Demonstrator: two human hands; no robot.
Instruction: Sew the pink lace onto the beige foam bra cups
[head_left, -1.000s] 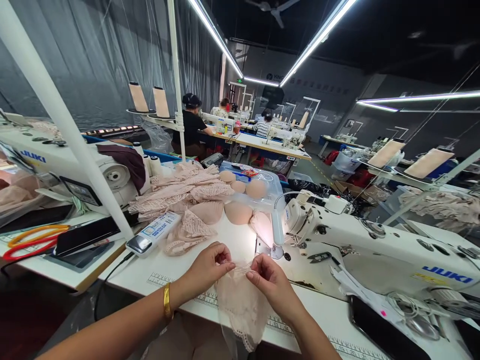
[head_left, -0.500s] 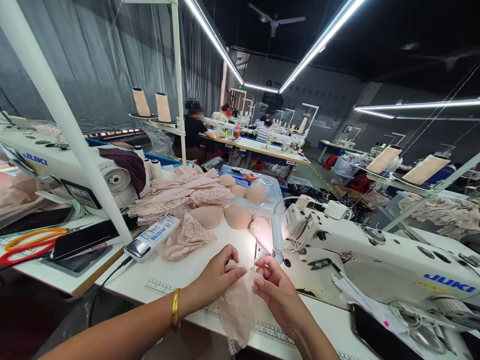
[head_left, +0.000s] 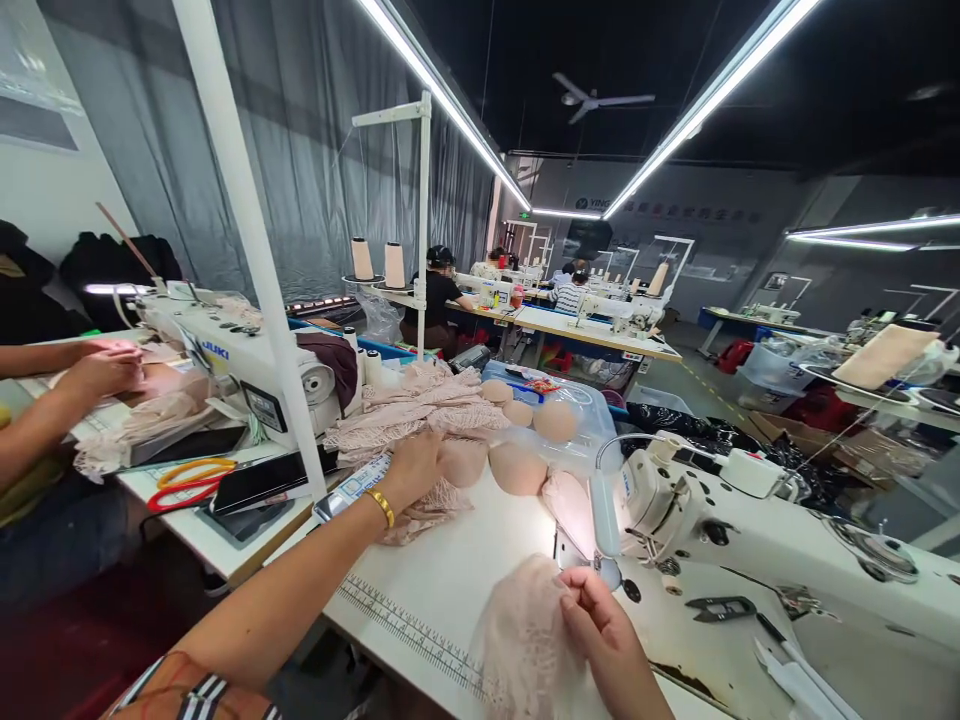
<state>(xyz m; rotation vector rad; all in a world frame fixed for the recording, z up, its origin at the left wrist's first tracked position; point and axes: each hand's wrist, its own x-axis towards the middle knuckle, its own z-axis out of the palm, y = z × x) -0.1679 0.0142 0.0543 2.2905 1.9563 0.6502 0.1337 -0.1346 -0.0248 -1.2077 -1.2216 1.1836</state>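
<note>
My left hand (head_left: 414, 468), with a gold bangle on the wrist, reaches out over the white table (head_left: 450, 580) and rests on a beige padded cup (head_left: 461, 462) beside the heap of pink lace pieces (head_left: 405, 415); its fingers curl round the cup. Close to me, my right hand (head_left: 604, 635) pinches the edge of a pink lace piece (head_left: 521, 635) lying on the table near the white sewing machine (head_left: 750, 530). More beige cups (head_left: 517, 467) lie just right of my left hand.
A clear plastic bin (head_left: 592, 415) holds more cups behind the pile. A co-worker's hands (head_left: 101, 372) work at another Juki machine (head_left: 247, 350) on the left, by a phone (head_left: 259, 480) and orange scissors (head_left: 184, 482). Other people sew at far tables. A white pole (head_left: 255, 250) rises in front.
My left hand let go of the lace piece and reached forward left to the padded cup. My right hand kept the lace. The view swung left, showing the co-worker.
</note>
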